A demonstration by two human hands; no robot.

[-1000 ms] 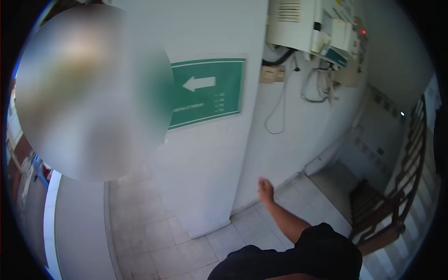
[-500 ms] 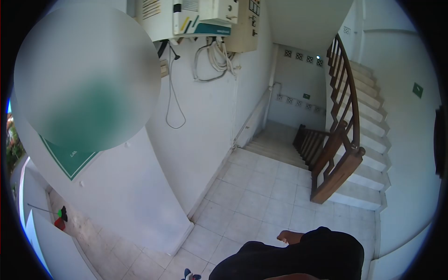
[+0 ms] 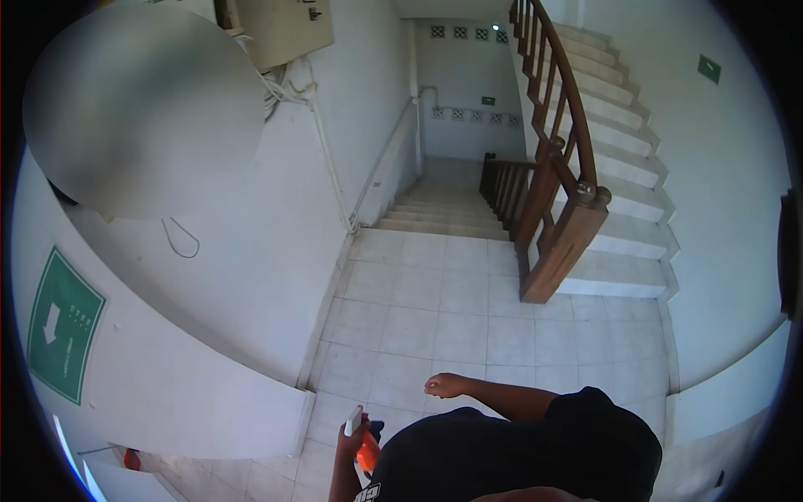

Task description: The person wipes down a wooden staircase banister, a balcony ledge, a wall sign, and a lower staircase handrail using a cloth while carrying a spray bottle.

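White object [image 3: 355, 418], one, in left hand [image 3: 350, 439]; orange object [image 3: 366, 455], one.

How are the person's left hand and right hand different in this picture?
The left hand grips a pale object, with something orange just below; the right hand shows nothing held. The left forearm points up in the picture; the right forearm points leftward from its sleeve. Both hands look curled.
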